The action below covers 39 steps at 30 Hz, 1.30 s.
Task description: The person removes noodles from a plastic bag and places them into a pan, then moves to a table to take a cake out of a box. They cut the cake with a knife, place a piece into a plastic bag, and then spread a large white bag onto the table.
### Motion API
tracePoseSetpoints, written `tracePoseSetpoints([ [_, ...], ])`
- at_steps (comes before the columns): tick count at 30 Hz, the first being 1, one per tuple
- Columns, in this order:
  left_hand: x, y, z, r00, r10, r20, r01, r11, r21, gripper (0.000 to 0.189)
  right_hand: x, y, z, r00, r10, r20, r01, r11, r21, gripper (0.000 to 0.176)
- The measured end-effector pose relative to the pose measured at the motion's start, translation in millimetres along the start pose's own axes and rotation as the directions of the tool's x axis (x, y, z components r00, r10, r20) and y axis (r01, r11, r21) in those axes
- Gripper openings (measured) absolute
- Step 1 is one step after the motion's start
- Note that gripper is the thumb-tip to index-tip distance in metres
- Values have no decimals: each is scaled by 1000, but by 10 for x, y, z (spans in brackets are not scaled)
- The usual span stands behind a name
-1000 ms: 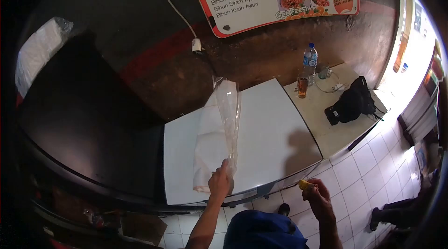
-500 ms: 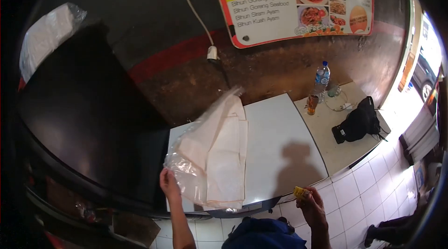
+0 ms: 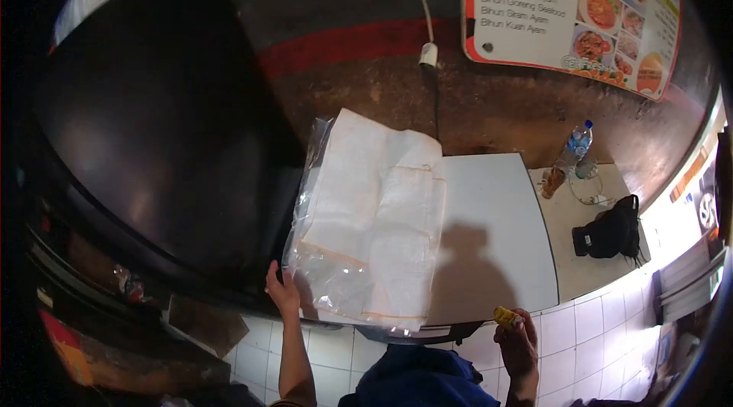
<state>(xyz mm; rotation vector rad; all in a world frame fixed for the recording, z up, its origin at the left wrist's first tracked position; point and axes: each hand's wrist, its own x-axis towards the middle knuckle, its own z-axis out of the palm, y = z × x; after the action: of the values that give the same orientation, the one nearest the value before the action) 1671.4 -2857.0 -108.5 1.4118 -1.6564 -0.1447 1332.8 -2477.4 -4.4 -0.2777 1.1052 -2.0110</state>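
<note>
Large pale sheets of paper (image 3: 408, 201) lie on the white tabletop, with brownish fold lines or edges. Clear plastic wrapping (image 3: 332, 282) covers their lower left part and runs up their left side. At the wrapping's lower left edge is my left hand (image 3: 284, 292), fingers apart, fingertips right beside the plastic. My right hand (image 3: 519, 347) is raised in front of the table's near edge, closed around a small yellow object (image 3: 506, 318). Its kind is hard to make out; only its yellow end shows above the fingers.
The white table (image 3: 496, 193) adjoins a beige table (image 3: 561, 269) bearing a water bottle (image 3: 578, 141), a glass of brown drink (image 3: 551, 182) and a black bag (image 3: 608, 231). A big black surface (image 3: 160, 140) stands left. A menu board (image 3: 527, 25) hangs on the wall.
The plastic has dropped back and the paper sheets now lie spread wider and more exposed. My left hand has loosened from the plastic's edge. The view has turned left; my right hand keeps the yellow object.
</note>
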Motion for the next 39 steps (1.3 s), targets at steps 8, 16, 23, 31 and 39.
tracePoseSetpoints([
  [8,-489,1117,-89,883,28,468,66,981,-184,43,-4,75,86,999,33,-10,-33,999,-5,44],
  [16,-878,1355,265,750,-4,662,200,954,-221,63,-90,77,103,999,49,4,-49,999,7,43],
  [23,-869,1854,-80,473,538,697,-611,771,-181,65,-99,153,-4,999,44,9,-45,997,62,39],
  [31,-1097,1083,620,627,475,618,-333,880,-339,24,-109,81,166,997,30,-78,-29,1000,10,45],
  [39,-1135,1467,316,597,581,553,-571,792,-215,40,-99,126,158,999,5,-53,-1,998,67,46],
])
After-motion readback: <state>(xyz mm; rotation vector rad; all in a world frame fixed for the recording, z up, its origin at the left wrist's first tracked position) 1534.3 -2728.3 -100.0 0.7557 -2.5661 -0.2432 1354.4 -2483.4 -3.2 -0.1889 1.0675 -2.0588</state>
